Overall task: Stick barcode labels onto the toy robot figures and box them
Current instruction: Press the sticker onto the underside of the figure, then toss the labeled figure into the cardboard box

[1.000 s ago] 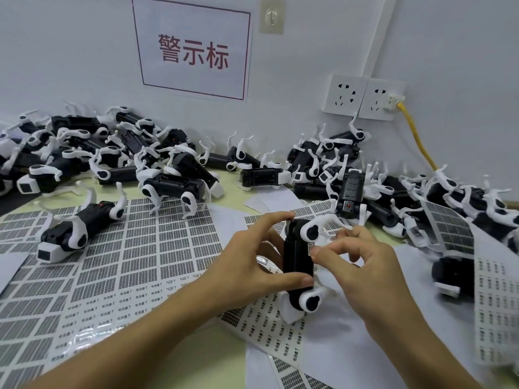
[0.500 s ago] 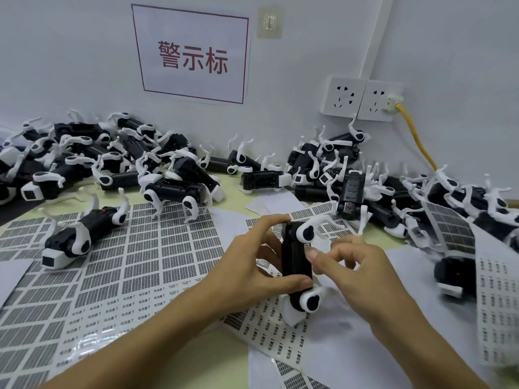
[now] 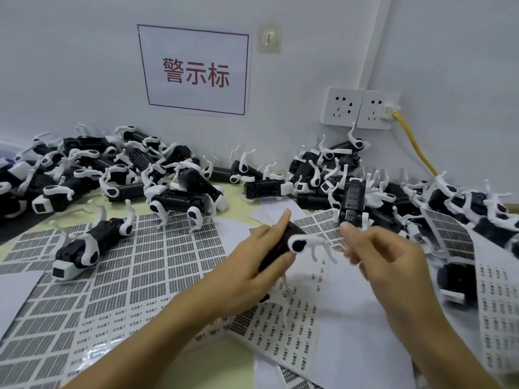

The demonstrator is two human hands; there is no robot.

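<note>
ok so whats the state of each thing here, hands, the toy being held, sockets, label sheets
left hand: grips the held toy robot
held toy robot: off the table, tilted, legs out to the right
right hand: off the toy, fingers loosely curled, blurred
left socket: nothing plugged in
right socket: plug in, yellow cable attached
big label sheet: flat, most labels in place
standing toy robot: upright on its legs
</note>
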